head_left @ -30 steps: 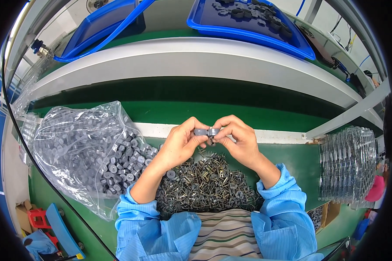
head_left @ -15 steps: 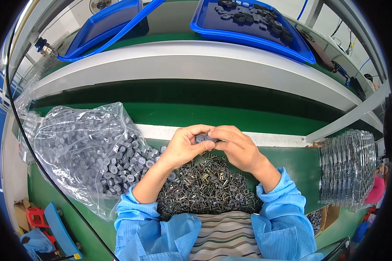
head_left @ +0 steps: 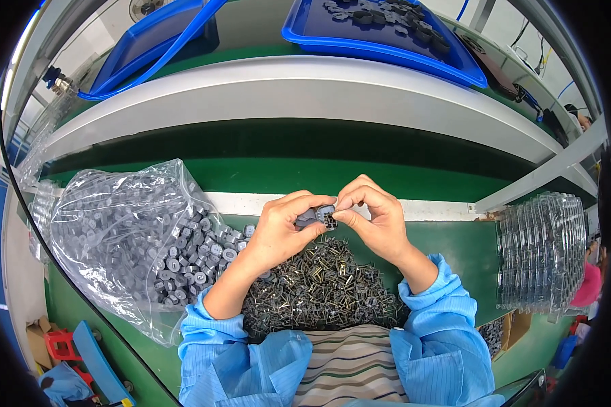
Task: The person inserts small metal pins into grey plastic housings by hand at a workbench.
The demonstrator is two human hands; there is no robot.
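Between the thumb and fingers of my left hand are grey plastic housings, at least two of them. The one nearest my right hand shows dark little bits at its lower side. My right hand is pinched, thumb and forefinger meeting at that housing's right edge; what sits between the tips is too small to make out. Just below both hands spreads a heap of small black parts with metal pins. To the left, loose grey oval housings spill from a clear plastic bag full of them.
Stacked clear plastic trays stand at the right. Above the green bench runs a pale shelf edge, carrying a blue tray of dark parts and another blue tray. A black cable crosses the left side.
My right hand has drawn slightly back and its fingers have changed grip, so more of the grey housing and its dark bits show. My left hand still holds the housings.
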